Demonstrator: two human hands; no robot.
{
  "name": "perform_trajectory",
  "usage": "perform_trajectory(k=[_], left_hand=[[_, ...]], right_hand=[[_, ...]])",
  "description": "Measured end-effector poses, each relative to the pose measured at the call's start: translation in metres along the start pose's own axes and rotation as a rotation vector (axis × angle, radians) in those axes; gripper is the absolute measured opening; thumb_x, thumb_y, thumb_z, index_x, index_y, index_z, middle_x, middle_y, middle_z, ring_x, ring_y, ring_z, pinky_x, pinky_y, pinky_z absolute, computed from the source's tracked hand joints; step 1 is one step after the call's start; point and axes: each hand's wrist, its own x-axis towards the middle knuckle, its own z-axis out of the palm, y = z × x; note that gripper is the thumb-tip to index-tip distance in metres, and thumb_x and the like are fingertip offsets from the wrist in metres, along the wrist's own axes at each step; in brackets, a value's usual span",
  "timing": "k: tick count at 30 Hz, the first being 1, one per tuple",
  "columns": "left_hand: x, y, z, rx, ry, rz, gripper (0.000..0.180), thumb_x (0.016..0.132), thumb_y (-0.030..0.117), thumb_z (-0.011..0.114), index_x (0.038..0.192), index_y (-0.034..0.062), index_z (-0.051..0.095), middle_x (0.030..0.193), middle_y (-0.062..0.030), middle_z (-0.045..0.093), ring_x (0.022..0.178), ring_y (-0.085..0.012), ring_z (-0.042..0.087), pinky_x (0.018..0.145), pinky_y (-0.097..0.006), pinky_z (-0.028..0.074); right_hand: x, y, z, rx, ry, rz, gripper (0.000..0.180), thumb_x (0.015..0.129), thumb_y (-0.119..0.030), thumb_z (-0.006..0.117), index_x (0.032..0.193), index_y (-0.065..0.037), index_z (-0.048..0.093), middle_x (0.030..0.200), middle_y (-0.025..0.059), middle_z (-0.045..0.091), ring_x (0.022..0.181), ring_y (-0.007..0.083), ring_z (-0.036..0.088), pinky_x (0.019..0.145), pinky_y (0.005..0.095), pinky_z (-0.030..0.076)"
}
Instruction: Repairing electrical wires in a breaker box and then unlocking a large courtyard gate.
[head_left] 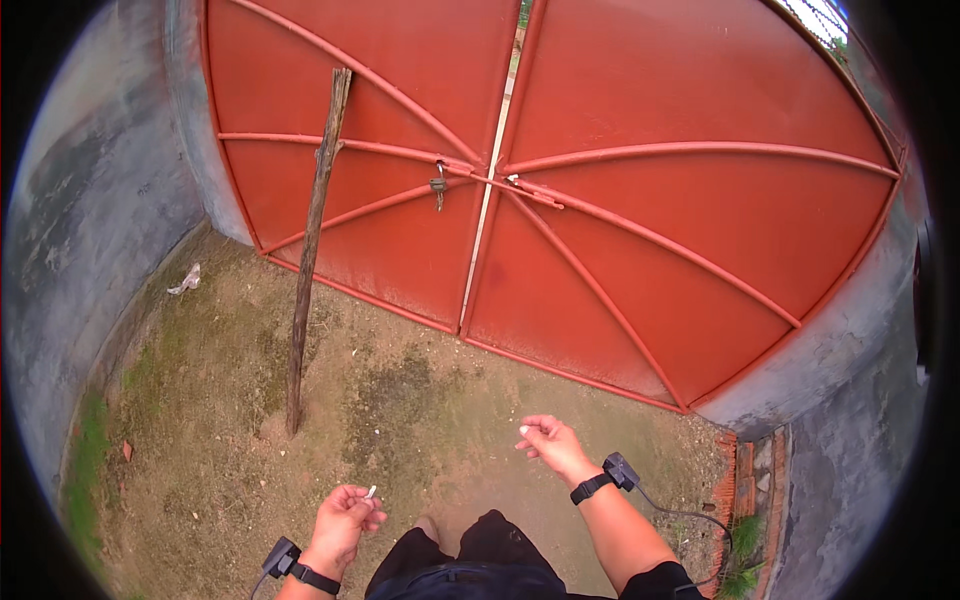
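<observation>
Dirt yard [230, 420], red metal gate [700, 100] shut

Head view: bolt [530, 192] across middle, padlock [438, 185] hanging; that much looks done, remainder unclear. Left hand [340, 520] pinches small pale object [371, 492]; right hand [556, 448] curled, can't tell if its grip holds anything.

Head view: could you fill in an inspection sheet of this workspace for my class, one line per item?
Surface: bare earth with green and dark patches.
Job's things: small pale piece, pinched in the left hand.
Clutter: whitish scrap by the left wall; wooden pole slanting up in front of the red gate.
Hands: left one pinching; right hand has its fingers curled, grip unclear.
Cables: black cable from the right wrist device; another at the left wrist.
Surroundings: gate with hanging padlock; grey walls both sides; bricks lower right.
</observation>
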Motion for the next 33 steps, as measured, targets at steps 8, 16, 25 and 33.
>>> perform_trajectory(k=[8, 16, 25, 33], left_hand=[[0.151, 0.076, 0.030, 0.040, 0.076, 0.041, 0.010, 0.089, -0.003, 0.056, 0.100, -0.0003, 0.057, 0.088, -0.0100, 0.066, 0.076, -0.0195, 0.068, 0.059, -0.027, 0.053], [0.256, 0.166, 0.078, -0.013, 0.329, -0.029, 0.010, 0.089, -0.004, 0.055, 0.095, 0.0035, 0.054, 0.087, -0.0104, 0.066, 0.074, -0.0212, 0.069, 0.056, -0.028, 0.053], [0.361, 0.234, 0.075, -0.028, 0.298, -0.085, 0.010, 0.089, -0.004, 0.054, 0.094, 0.0050, 0.054, 0.089, -0.0113, 0.065, 0.072, -0.0228, 0.068, 0.056, -0.029, 0.053], [0.459, 0.305, 0.055, 0.149, 0.036, 0.012, 0.013, 0.088, 0.008, 0.062, 0.100, 0.0038, 0.060, 0.080, -0.0050, 0.062, 0.067, -0.0148, 0.060, 0.059, -0.027, 0.050]], right_hand=[[0.259, -0.140, 0.036, -0.052, 0.062, -0.357, 0.055, 0.087, -0.023, 0.070, 0.130, 0.002, 0.047, 0.123, 0.0164, 0.058, 0.099, 0.0186, 0.063, 0.080, 0.0313, 0.053], [0.491, -0.242, 0.077, -0.123, 0.294, -0.458, 0.069, 0.079, -0.028, 0.073, 0.135, 0.001, 0.044, 0.135, 0.0193, 0.048, 0.120, 0.0288, 0.053, 0.101, 0.0391, 0.043], [0.612, -0.282, 0.108, -0.273, 0.462, -0.505, 0.063, 0.077, -0.026, 0.073, 0.131, -0.006, 0.048, 0.132, 0.0196, 0.048, 0.120, 0.0337, 0.051, 0.101, 0.0403, 0.042], [0.617, -0.282, 0.132, -0.454, 0.430, -0.361, 0.042, 0.081, -0.024, 0.071, 0.115, -0.001, 0.060, 0.115, 0.0168, 0.060, 0.108, 0.0321, 0.059, 0.092, 0.0376, 0.047]])
